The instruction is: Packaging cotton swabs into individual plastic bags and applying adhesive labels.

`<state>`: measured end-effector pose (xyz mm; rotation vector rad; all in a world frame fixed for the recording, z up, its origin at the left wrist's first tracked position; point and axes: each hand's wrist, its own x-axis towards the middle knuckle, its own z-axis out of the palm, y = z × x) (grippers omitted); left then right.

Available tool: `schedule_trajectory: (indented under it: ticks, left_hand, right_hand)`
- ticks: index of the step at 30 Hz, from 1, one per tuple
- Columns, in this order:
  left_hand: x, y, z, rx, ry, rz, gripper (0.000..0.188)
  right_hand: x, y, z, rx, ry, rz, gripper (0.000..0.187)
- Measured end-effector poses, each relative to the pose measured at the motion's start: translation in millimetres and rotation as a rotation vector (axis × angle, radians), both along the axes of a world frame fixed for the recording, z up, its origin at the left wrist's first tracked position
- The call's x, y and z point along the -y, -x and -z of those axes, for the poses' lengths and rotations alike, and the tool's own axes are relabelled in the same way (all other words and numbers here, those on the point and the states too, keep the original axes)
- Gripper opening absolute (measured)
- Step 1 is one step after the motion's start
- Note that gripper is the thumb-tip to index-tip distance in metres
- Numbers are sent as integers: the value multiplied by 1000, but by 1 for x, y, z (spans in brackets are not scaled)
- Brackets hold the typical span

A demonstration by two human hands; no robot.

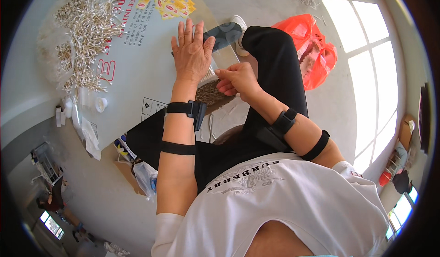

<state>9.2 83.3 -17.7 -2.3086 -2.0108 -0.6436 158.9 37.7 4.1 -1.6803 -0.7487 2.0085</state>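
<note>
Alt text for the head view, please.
Seen from above, a seated person's left hand lies flat, fingers spread, on a clear bag, while the right hand pinches its edge. A pile of small sticks and an orange bag lie nearby.

A grey concrete floor (339,96) is carrying everything here, and a large flat grey printed sheet (133,64) is lying spread over it. A heap of small pale sticks (85,32) and some yellow packets (174,2) are resting on the sheet, while an orange plastic bag (314,50) is sitting directly on the floor well apart.
</note>
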Motion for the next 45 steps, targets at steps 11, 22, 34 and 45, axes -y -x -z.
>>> schedule_trajectory:
  ticks: [11,22,34,45]
  left_hand:
    - [2,-11,4,-128,144,35,59]
    - [6,-15,0,-121,174,28,59]
    - [47,48,-30,755,452,-104,43]
    - [90,19,-44,428,96,207,51]
  right_hand:
    - [14,11,2,-241,275,125,24]
    - [24,16,19,-281,303,248,11]
    - [27,9,5,-357,232,252,8]
    - [15,-4,-16,-523,135,195,9]
